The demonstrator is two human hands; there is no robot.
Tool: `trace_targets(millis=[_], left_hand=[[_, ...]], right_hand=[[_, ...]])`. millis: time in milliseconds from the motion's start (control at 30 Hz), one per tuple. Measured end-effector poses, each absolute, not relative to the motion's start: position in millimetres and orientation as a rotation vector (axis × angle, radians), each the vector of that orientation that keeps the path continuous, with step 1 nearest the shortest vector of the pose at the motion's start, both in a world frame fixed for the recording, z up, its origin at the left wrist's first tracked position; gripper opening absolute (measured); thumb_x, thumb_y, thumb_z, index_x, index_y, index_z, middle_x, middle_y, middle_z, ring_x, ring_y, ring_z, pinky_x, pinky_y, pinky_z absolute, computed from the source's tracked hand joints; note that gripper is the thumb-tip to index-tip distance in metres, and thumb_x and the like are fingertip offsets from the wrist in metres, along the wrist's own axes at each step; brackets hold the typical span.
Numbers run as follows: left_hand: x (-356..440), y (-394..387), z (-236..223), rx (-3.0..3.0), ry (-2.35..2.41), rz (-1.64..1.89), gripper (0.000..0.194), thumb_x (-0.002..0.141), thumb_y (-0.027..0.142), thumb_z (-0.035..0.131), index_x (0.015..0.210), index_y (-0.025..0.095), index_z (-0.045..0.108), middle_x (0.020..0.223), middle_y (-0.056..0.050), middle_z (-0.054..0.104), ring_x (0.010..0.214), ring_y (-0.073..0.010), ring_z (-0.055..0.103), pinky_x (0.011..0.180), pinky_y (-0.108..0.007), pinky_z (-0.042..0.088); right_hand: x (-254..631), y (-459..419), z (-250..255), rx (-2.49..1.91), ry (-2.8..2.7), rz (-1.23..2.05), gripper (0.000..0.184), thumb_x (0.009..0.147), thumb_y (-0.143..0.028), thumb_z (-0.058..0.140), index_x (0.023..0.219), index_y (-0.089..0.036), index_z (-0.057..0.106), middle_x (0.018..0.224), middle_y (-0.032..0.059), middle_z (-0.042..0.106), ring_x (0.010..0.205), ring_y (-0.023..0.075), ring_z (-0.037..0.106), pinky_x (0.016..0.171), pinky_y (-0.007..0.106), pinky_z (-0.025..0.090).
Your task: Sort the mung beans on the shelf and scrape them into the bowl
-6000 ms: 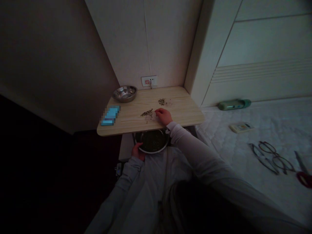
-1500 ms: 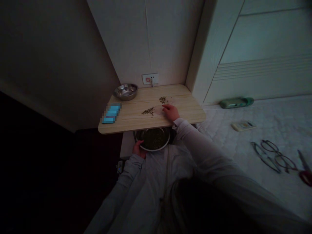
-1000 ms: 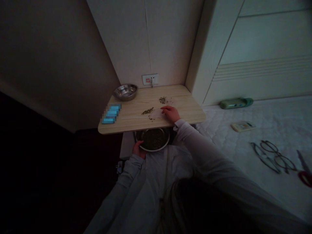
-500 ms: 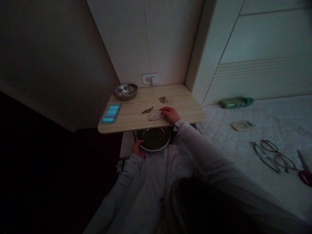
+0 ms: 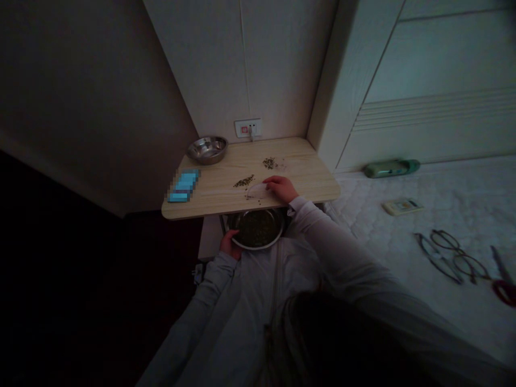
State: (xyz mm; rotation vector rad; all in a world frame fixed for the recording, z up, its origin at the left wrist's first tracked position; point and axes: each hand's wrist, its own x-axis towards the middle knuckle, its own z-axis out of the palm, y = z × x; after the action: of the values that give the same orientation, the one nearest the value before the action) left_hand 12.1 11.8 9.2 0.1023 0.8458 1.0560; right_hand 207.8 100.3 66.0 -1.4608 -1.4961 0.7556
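My left hand point(image 5: 229, 246) grips the left rim of a metal bowl point(image 5: 258, 248) at my lap, partly under the board's front edge. Dark greenish grains point(image 5: 258, 228) like small beans fill its bottom. Over the wooden tabletop point(image 5: 217, 201), my right hand point(image 5: 281, 188) pinches a thin see-through piece point(image 5: 258, 190), apparently clear plastic, low against the wood. A few loose grains lie at its left edge. Left of it is a narrow pile of grains point(image 5: 244, 181); a second pile point(image 5: 269, 163) lies farther back, beside a pale patch with reddish specks.
An empty steel bowl point(image 5: 207, 150) stands at the back left, with a blurred phone point(image 5: 184, 185) in front. A wall socket point(image 5: 248, 128) is behind. On the bed at right lie a green bottle-like object point(image 5: 391, 169), a remote point(image 5: 402, 206), glasses point(image 5: 459, 255) and red-handled scissors point(image 5: 503, 290).
Since six seconds ago my right hand has moved a little right. In the last second it shifted slightly left with the clear piece, and a few grains moved at its edge. My left hand stays on the bowl.
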Motion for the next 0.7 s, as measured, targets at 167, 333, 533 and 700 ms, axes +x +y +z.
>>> trace_targets(millis=[167, 333, 533, 700], left_hand=[[12.7, 12.3, 8.3, 0.124, 0.866, 1.057, 0.028, 0.06, 0.01, 0.046, 0.081, 0.014, 0.063, 0.067, -0.006, 0.068, 0.092, -0.0239, 0.058, 0.086, -0.037, 0.042], [13.4, 11.7, 8.9, 0.12, 0.882, 1.06, 0.021, 0.059, 0.009, 0.046, 0.071, 0.013, 0.063, 0.067, -0.007, 0.068, 0.089, -0.0235, 0.059, 0.085, -0.036, 0.043], [13.7, 11.1, 8.7, 0.148, 0.912, 1.058, 0.018, 0.058, 0.009, 0.047, 0.066, 0.012, 0.063, 0.062, -0.007, 0.067, 0.086, -0.0236, 0.06, 0.084, -0.035, 0.044], [14.6, 10.7, 11.7, 0.132, 0.917, 1.065, 0.021, 0.06, 0.009, 0.046, 0.071, 0.012, 0.064, 0.065, -0.006, 0.068, 0.084, -0.0226, 0.061, 0.083, -0.036, 0.044]], right_hand=[[207.5, 98.1, 66.3, -1.432, -1.521, 0.786, 0.022, 0.063, -0.017, 0.047, 0.074, -0.018, 0.065, 0.065, -0.002, 0.062, 0.066, 0.0111, 0.054, 0.07, 0.025, 0.041], [212.3, 92.7, 66.3, -1.402, -1.465, 0.802, 0.022, 0.063, -0.018, 0.046, 0.076, -0.017, 0.065, 0.063, -0.0023, 0.061, 0.061, 0.0097, 0.052, 0.065, 0.024, 0.041], [227.0, 77.9, 67.7, -1.43, -1.35, 0.74, 0.024, 0.064, -0.02, 0.046, 0.08, -0.016, 0.063, 0.062, -0.0011, 0.061, 0.056, 0.0099, 0.052, 0.062, 0.024, 0.042], [229.5, 69.7, 66.8, -1.474, -1.429, 0.738, 0.024, 0.065, -0.023, 0.048, 0.082, -0.017, 0.064, 0.066, -0.0005, 0.063, 0.058, 0.0107, 0.053, 0.063, 0.025, 0.042]])
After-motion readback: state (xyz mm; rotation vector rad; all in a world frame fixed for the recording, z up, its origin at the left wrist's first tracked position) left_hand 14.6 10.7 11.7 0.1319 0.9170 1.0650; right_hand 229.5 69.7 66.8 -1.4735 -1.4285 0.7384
